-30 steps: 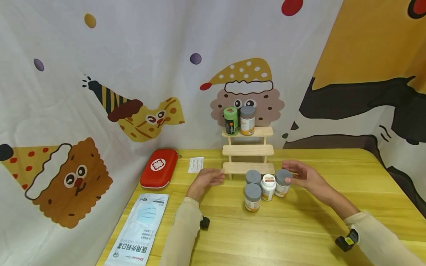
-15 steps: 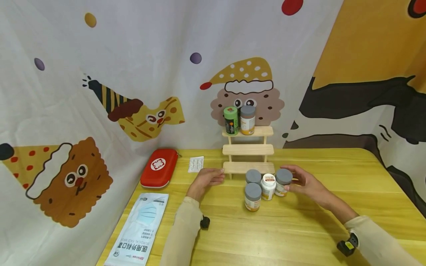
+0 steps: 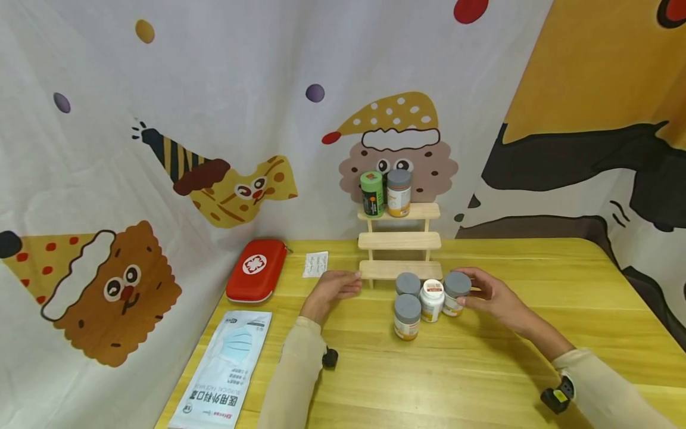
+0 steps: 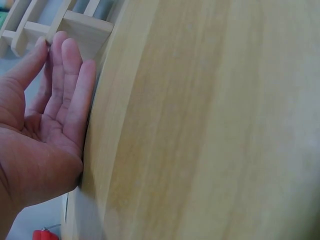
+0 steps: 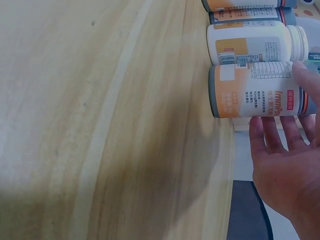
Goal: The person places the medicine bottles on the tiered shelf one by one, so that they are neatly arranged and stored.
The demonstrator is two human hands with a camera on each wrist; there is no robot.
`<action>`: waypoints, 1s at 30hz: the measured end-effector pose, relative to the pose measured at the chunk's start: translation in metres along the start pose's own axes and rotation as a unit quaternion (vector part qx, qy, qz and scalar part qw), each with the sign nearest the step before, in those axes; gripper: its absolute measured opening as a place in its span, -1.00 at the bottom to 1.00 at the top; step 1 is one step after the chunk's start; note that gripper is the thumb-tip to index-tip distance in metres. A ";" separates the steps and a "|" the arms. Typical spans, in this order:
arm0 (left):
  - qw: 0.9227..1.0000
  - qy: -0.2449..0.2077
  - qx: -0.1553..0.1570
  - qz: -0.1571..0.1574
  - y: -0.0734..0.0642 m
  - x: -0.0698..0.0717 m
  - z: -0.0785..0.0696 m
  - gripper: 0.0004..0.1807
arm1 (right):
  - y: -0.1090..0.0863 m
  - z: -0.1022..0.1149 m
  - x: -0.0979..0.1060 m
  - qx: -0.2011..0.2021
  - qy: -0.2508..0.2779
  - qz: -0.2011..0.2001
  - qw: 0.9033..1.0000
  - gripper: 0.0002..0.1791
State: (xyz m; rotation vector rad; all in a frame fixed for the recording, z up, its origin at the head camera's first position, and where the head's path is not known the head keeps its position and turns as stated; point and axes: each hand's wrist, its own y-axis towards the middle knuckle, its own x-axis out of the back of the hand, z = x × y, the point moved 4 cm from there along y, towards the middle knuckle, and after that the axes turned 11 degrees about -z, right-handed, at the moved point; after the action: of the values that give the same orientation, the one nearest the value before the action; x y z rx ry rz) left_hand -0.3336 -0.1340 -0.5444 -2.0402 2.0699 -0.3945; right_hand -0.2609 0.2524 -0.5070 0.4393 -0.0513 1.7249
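So the right grip [image 3: 495, 298] has its thumb on the near side of a grey-lidded jar [image 3: 457, 285] and its fingers curled round the back, so it's holding that jar up by the lid. The jar is upright inside that grip (can't tell if its base is touching the tabletop [image 3: 402, 387]).

Just left of the grip, next to the held jar, is a bottle with a white cap [image 3: 432, 301]. Further left there's another squat jar [image 3: 408, 284], and one more, the front jar [image 3: 407, 316], sits closer to the wearer than the grip.

Meanwhile the left grip [image 3: 332, 292] is narrow, with thumb and fingertips lightly pinching the end of the bottom step of a little wooden rack [image 3: 399, 241]. Up above and between both grips, on the top step, a green jar [image 3: 372, 195] and a tall grey-topped tub [image 3: 399, 193] stand side by side.

Beyond the left grip is a scrap of paper [image 3: 315, 264], left of that a red case [image 3: 257, 270], and a face mask packet [image 3: 222, 366] lies left of the forearm, nearer the wearer.
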 end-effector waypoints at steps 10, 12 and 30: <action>1.000 -0.001 -0.001 -0.009 0.001 0.000 0.000 -0.60 | 0.001 -0.001 0.000 -0.007 -0.016 -0.009 1.000 -0.37; 1.000 -0.003 0.002 -0.009 0.001 0.000 0.000 -0.61 | 0.001 0.000 0.000 -0.011 -0.022 -0.014 1.000 -0.37; 1.000 -0.005 -0.003 -0.007 0.000 0.000 0.000 -0.61 | -0.003 0.005 0.005 -0.002 -0.062 -0.054 0.997 -0.37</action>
State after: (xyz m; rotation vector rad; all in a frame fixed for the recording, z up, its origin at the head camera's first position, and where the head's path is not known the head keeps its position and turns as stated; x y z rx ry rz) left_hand -0.3335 -0.1341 -0.5444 -2.0573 2.0557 -0.3798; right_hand -0.2578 0.2560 -0.5016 0.5365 -0.1191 1.5906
